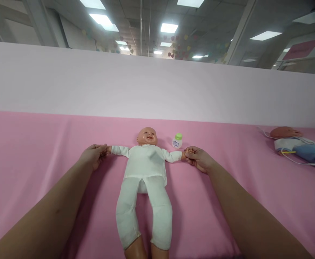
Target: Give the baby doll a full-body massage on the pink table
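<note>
A baby doll (146, 162) in white clothes lies on its back on a pink sheet (206, 212), its head toward the wall and its arms stretched out sideways. My left hand (93, 156) pinches the doll's hand at the left. At the right, my right hand (199, 158) has its fingers closed around the doll's other hand. Just above the doll's arm on that side stands a small clear bottle (177, 141) with a green cap and a printed label. The doll's feet are cut off by the bottom of the view.
A second doll (305, 147) lies at the far right, dressed in white and blue, with thin tubes and a yellow piece on it. Behind the sheet rises a white wall (146, 88). Glass above it shows ceiling lights and heart-shaped decorations.
</note>
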The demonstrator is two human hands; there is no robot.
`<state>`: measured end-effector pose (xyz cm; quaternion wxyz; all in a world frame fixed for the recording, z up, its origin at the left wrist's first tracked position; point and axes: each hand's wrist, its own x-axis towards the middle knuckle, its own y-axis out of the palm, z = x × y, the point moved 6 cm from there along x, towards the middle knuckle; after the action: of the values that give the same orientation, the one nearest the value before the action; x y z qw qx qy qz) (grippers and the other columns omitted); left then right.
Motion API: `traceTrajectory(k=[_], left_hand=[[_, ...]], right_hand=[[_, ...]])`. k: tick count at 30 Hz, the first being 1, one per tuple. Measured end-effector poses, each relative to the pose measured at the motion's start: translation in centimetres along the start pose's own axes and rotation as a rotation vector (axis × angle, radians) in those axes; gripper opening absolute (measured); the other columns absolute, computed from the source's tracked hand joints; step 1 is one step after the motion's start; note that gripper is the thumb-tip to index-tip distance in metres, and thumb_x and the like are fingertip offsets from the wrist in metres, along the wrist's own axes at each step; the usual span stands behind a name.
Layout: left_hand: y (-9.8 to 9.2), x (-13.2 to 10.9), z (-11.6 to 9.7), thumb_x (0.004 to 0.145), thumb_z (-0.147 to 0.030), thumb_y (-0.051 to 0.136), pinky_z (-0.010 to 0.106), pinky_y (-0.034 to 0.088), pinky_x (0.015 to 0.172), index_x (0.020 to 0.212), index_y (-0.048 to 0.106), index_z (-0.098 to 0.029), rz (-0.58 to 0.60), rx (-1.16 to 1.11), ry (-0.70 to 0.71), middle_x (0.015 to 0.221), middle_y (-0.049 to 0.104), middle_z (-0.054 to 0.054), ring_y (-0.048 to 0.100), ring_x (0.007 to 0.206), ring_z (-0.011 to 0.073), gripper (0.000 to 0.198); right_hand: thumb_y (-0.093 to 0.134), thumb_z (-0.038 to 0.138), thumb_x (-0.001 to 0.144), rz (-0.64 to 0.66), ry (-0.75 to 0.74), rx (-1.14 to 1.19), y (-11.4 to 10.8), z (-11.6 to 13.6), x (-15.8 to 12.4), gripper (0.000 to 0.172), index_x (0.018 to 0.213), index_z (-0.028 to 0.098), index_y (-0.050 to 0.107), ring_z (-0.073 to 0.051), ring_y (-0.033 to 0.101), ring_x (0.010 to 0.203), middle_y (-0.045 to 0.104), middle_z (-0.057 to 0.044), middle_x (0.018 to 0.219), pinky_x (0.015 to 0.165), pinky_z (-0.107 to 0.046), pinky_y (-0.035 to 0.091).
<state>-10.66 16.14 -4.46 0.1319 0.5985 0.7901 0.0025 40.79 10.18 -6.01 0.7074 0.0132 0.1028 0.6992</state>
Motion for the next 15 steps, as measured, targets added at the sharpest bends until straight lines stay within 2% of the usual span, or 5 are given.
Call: traceTrajectory(k=[5, 7, 10, 12, 15], left_hand=[[-0.21, 0.80, 0.16, 0.093, -0.023, 0.072, 0.023, 0.055, 0.055, 0.083, 0.066, -0.016, -0.084, -0.001, 0.033, 0.068, 0.070, 0.005, 0.067, 0.056, 0.0135, 0.013], [-0.24, 0.95, 0.27, 0.092, -0.015, 0.069, 0.022, 0.056, 0.055, 0.093, 0.070, -0.014, -0.108, -0.007, 0.030, 0.073, 0.072, 0.005, 0.068, 0.056, 0.0133, 0.002], [-0.17, 1.00, 0.36, 0.090, -0.004, 0.062, 0.023, 0.059, 0.057, 0.105, 0.070, -0.012, -0.115, -0.015, 0.023, 0.078, 0.073, 0.007, 0.069, 0.058, 0.0136, 0.019], [-0.11, 0.98, 0.36, 0.089, 0.001, 0.060, 0.023, 0.061, 0.059, 0.108, 0.069, -0.011, -0.099, -0.021, 0.021, 0.079, 0.073, 0.008, 0.071, 0.059, 0.0136, 0.024], [-0.04, 0.93, 0.29, 0.085, 0.004, 0.064, 0.023, 0.062, 0.061, 0.111, 0.069, -0.011, -0.051, -0.032, 0.038, 0.084, 0.074, 0.009, 0.073, 0.064, 0.0149, 0.031]], right_hand=[[0.085, 0.050, 0.078, -0.107, -0.020, -0.098, 0.20, 0.16, 0.17, 0.036, 0.082, 0.018, 0.068, -0.009, 0.049, 0.054, 0.060, 0.001, 0.067, 0.048, -0.022, 0.041], [0.079, 0.049, 0.084, -0.142, -0.013, -0.111, 0.22, 0.13, 0.27, 0.033, 0.087, 0.017, 0.073, -0.009, 0.049, 0.055, 0.060, -0.001, 0.067, 0.047, -0.022, 0.040], [0.073, 0.037, 0.091, -0.140, 0.004, -0.088, 0.22, 0.05, 0.35, 0.022, 0.101, 0.018, 0.076, -0.010, 0.053, 0.058, 0.067, -0.004, 0.076, 0.046, -0.020, 0.044], [0.073, 0.026, 0.091, -0.106, 0.022, -0.042, 0.21, 0.04, 0.27, 0.019, 0.109, 0.019, 0.076, -0.013, 0.062, 0.067, 0.071, -0.006, 0.086, 0.054, -0.021, 0.053], [0.072, 0.016, 0.090, -0.030, 0.038, 0.043, 0.17, 0.19, -0.02, 0.030, 0.119, 0.022, 0.073, -0.019, 0.073, 0.092, 0.075, -0.010, 0.106, 0.078, -0.028, 0.064]])
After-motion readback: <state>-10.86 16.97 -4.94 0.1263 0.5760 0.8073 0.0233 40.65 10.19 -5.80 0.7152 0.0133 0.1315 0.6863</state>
